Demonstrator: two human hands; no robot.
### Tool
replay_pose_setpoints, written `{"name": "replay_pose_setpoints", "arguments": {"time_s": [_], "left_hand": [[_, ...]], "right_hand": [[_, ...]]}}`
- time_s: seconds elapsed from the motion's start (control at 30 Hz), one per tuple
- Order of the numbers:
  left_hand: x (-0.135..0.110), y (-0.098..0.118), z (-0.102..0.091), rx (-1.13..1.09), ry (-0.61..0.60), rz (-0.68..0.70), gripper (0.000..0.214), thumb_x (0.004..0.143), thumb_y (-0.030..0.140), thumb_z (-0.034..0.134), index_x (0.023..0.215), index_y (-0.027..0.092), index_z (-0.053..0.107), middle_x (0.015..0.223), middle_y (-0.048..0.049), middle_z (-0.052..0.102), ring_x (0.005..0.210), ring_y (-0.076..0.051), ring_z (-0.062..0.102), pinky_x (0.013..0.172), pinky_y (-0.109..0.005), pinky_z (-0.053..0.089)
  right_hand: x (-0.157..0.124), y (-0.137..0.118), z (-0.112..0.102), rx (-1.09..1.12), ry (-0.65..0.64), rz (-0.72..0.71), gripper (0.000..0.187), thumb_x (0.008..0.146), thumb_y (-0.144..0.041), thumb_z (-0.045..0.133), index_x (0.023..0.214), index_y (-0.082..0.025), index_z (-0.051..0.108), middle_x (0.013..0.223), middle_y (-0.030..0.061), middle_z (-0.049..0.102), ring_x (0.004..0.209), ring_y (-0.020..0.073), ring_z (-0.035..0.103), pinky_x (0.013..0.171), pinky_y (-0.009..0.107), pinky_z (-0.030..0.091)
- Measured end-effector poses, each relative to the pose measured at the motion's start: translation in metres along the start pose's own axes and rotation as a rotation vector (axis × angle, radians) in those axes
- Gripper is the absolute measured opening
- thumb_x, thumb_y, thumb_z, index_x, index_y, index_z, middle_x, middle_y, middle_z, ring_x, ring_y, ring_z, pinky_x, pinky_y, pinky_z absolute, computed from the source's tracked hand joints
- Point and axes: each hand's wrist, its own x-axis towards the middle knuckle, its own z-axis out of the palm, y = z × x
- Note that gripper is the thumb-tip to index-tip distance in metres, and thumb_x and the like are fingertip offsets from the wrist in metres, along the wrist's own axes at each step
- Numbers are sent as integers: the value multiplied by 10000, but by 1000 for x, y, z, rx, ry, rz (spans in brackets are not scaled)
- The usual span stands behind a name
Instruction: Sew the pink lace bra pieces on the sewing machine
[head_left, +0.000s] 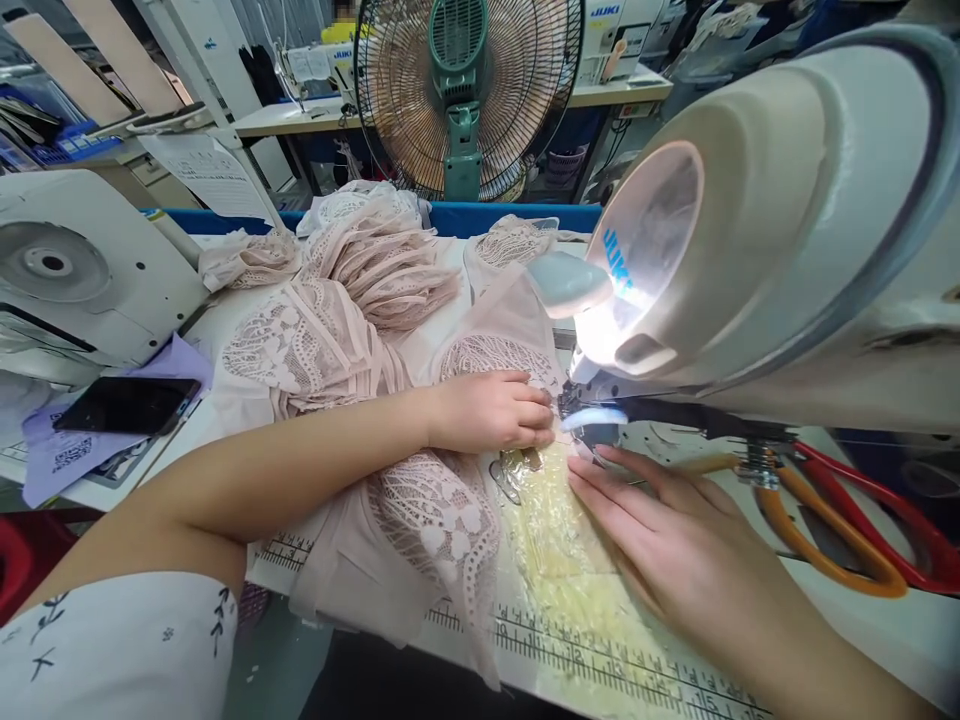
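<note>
My left hand (495,411), its fingers curled, grips pale pink lace fabric (499,355) just left of the needle area of a white sewing machine (765,220). More of that lace (442,505) drapes below my left forearm and over the table's front edge. My right hand (652,515) lies with fingers stretched out on the machine bed, its fingertips beside the presser foot and a small clear guard (596,420). Yellowish tape (562,540) covers the bed between the hands. The exact point where needle meets fabric is hidden.
Lace pieces (382,260) are heaped behind my left arm. Red-handled scissors (885,510) and an orange-handled pair (832,540) lie right of my right hand. A phone (127,405) rests at left near another machine (90,270). A large fan (461,100) stands behind.
</note>
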Motion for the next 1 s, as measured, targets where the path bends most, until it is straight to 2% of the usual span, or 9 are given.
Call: {"name": "replay_pose_setpoints", "arguments": {"time_s": [0.27, 0.53, 0.67, 0.73, 0.77, 0.83, 0.9, 0.97, 1.0], "left_hand": [[-1, -9, 6, 40, 34, -17, 311, 962, 158, 396, 1177, 150, 620, 1184, -113, 650, 1156, -233, 564, 1007, -417, 431], [3, -16, 11, 14, -129, -184, 323, 964, 202, 422, 1253, 201, 566, 1355, -84, 536, 1283, -232, 444, 1115, -471, 265], [4, -14, -1, -22, -143, -333, 293, 950, 190, 456, 1206, 200, 598, 1356, -91, 531, 1307, -269, 408, 1105, -546, 234], [2, -5, -16, -51, -87, -408, 260, 943, 176, 456, 1121, 170, 645, 1326, -103, 554, 1286, -286, 425, 1095, -550, 246], [1, 1, -25, -85, -48, -436, 251, 936, 155, 452, 1070, 149, 664, 1284, -110, 583, 1248, -281, 461, 1078, -518, 290], [-4, 16, -43, -251, -18, -399, 240, 910, 113, 456, 1003, 118, 677, 1176, -111, 642, 1119, -234, 551, 988, -396, 413], [-8, 32, -57, -494, -90, -242, 224, 872, 137, 525, 1048, 118, 662, 1104, -95, 668, 994, -192, 604, 836, -295, 489], [-11, 43, -62, -640, -205, -116, 263, 809, 184, 631, 1066, 137, 659, 1009, -79, 685, 889, -189, 626, 706, -274, 500], [-11, 47, -61, -672, -243, -103, 237, 784, 186, 661, 1017, 145, 674, 939, -71, 687, 833, -192, 625, 656, -277, 489]], "right_hand": [[-7, 7, 0, -8, -43, -68, 369, 846, -46, 411, 1115, -113, 655, 1215, 21, 639, 1168, 284, 483, 852, 418, 394], [-2, 0, -1, 45, 15, -2, 390, 818, 3, 367, 1032, -71, 684, 1131, 35, 678, 1111, 277, 508, 841, 420, 390], [-2, -4, -5, 40, 21, -16, 365, 829, -20, 372, 1036, -82, 667, 1126, 45, 674, 1113, 283, 512, 836, 430, 413], [-6, -8, -11, 66, 28, -12, 358, 848, -38, 368, 1075, -103, 637, 1142, 59, 662, 1115, 276, 521, 835, 435, 443], [-9, -11, -15, 98, 33, -7, 351, 867, -58, 367, 1110, -113, 613, 1159, 70, 652, 1111, 264, 533, 835, 425, 467], [-17, -19, -22, 193, 39, -12, 337, 902, -102, 368, 1170, -138, 568, 1171, 83, 642, 1080, 213, 571, 831, 354, 523], [-27, -28, -27, 281, 39, -14, 323, 914, -129, 384, 1188, -175, 549, 1146, 70, 654, 1042, 160, 608, 828, 246, 551], [-36, -37, -27, 334, 36, 29, 302, 921, -149, 402, 1175, -216, 552, 1113, 45, 668, 1018, 138, 630, 834, 185, 550], [-40, -41, -26, 353, 46, 72, 285, 930, -165, 404, 1158, -234, 559, 1104, 34, 672, 1008, 137, 638, 837, 178, 550]]}}
